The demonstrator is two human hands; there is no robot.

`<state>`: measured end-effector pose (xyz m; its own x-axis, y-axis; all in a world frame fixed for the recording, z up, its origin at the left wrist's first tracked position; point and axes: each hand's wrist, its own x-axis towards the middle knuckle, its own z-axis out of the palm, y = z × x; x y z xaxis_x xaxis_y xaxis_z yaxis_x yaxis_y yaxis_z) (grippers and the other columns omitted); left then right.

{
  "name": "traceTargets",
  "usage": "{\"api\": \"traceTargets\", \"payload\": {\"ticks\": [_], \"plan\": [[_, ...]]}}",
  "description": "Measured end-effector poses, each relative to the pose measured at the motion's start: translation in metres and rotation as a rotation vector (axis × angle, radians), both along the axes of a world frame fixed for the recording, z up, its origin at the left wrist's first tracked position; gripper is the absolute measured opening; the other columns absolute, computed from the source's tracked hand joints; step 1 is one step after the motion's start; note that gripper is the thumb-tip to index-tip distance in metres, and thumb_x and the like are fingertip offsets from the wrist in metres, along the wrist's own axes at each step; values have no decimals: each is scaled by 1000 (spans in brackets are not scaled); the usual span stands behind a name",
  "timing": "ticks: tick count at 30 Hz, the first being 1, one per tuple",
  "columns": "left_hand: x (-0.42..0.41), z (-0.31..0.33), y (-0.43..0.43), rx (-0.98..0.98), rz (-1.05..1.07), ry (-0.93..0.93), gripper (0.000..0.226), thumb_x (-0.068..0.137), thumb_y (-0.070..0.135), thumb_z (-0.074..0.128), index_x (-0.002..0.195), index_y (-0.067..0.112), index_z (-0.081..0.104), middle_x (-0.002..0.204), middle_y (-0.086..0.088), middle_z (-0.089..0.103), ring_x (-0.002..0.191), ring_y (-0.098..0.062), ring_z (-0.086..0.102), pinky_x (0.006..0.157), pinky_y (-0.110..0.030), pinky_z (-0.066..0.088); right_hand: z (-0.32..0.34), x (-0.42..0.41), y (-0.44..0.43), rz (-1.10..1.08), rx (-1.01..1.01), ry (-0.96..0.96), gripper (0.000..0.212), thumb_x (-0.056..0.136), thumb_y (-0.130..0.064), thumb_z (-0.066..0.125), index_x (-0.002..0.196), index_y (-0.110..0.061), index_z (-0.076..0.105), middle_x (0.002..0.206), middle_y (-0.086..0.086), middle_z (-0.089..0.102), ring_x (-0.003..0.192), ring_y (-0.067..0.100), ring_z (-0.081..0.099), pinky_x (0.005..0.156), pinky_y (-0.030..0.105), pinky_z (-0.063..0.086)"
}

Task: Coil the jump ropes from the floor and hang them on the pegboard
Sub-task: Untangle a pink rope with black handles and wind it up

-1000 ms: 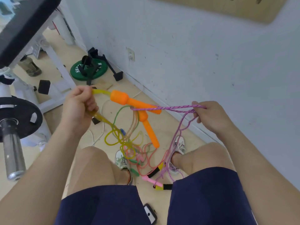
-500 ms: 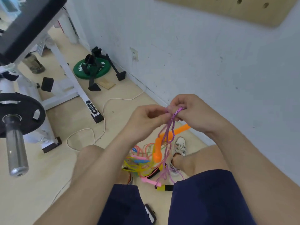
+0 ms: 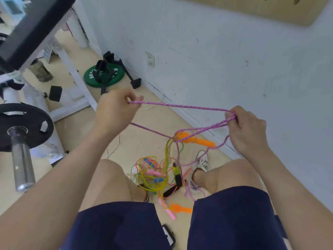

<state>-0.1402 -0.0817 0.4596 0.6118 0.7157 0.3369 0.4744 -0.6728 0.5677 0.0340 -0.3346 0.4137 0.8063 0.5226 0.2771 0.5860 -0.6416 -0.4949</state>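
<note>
**Purple rope drawn taut between both hands**

Head view: the left hand (image 3: 115,109) pinches the purple rope (image 3: 180,106) with curled fingers, and the right hand (image 3: 246,129) grips several of its strands in a fist. The span between them runs nearly level, dipping slightly rightward. Below it, strands wrap an orange handle (image 3: 198,140) that hangs with its long axis pointing right, toward the wall. The other ropes (image 3: 153,175) lie tangled on the floor (image 3: 137,141) between the feet.

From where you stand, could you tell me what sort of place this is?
Likely a small gym: a barbell, a green weight plate and a bench.
</note>
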Motion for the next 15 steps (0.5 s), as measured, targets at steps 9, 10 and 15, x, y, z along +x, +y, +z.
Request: {"api": "traceTargets", "payload": {"ticks": [9,10,15], "plan": [[-17,-67,16,-956,448,-360,21,94,32,57,83,14,55,54,0,33,37,-11,30,41,-21,26,4,-8,13,-102,604,458,25,96,-2,37,80,-15,51,64,-3,54,48,10,54,54,25,46],[-15,-64,12,-981,338,-252,23,95,33,52,83,13,54,51,2,28,35,-11,25,39,-20,20,6,-10,15,-94,711,591,28,94,2,35,78,-15,51,56,-5,49,42,11,48,49,25,45],[21,17,-41,-1024,-132,-210,48,100,39,33,60,16,46,49,4,20,44,-13,12,46,-24,9,6,-34,31,272,421,934,4,92,-11,63,89,-8,64,72,14,65,47,12,42,45,23,29]]}}
